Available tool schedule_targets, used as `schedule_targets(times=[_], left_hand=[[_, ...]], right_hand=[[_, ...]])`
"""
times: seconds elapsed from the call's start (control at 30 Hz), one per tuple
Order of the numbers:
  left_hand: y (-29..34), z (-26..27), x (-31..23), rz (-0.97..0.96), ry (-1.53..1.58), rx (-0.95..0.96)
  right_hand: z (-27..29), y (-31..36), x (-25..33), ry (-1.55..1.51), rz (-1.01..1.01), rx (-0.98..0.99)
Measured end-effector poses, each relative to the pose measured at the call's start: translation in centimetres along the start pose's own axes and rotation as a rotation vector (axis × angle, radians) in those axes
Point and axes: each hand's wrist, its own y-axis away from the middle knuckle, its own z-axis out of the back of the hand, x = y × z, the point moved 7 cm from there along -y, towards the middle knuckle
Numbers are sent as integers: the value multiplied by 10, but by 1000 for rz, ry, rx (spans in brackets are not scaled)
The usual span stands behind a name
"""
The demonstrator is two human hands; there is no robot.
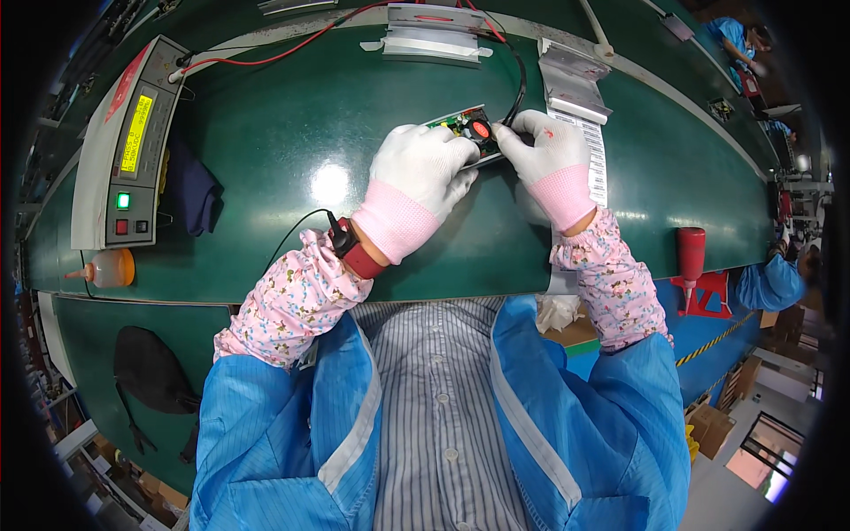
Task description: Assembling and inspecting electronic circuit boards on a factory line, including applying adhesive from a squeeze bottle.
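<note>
We are holding a small green circuit board with a round black part topped by a red disc (pixel 479 129), and everything else we are placing by this board. Our white-gloved left hand (pixel 418 168) is sitting at its left and near side, fingers curling round it and gripping it, presumably so that it is not shifting. Our white-gloved right hand (pixel 547 146) is closing thumb and fingers at its right end; we cannot tell whether they are pinching the board's edge or the thick black cable (pixel 521 84), which is running down there from beyond the board. So the board is lying between both hands, touching the left one's fingers, and is tilting slightly over the glossy green bench (pixel 283 212). Well to its left, a grey box-shaped instrument with a lit yellow display (pixel 137 168) is standing with its panel facing the board, probably so that we are reading it easily.
</note>
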Motion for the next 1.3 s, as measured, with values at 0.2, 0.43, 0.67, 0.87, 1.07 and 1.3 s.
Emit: schedule_targets(times=[0.2,0.43,0.67,0.87,1.07,1.3], left_hand=[[-18,14,11,-52,-65,11],[-97,14,83,-68,-50,-114],[-112,26,106,71,-217,-94],[-12,146,84,75,-234,-574],[136,275,110,261,-789,-986],[199,315,148,546,-717,-991]], right_hand=[[5,10,-13,-498,-56,-71],[2,16,-29,-438,-51,-227],[-2,5,-29,-390,-5,-201],[-4,7,-21,-400,71,-237],[0,32,0,-398,19,-220],[-3,47,12,-466,11,-188]])
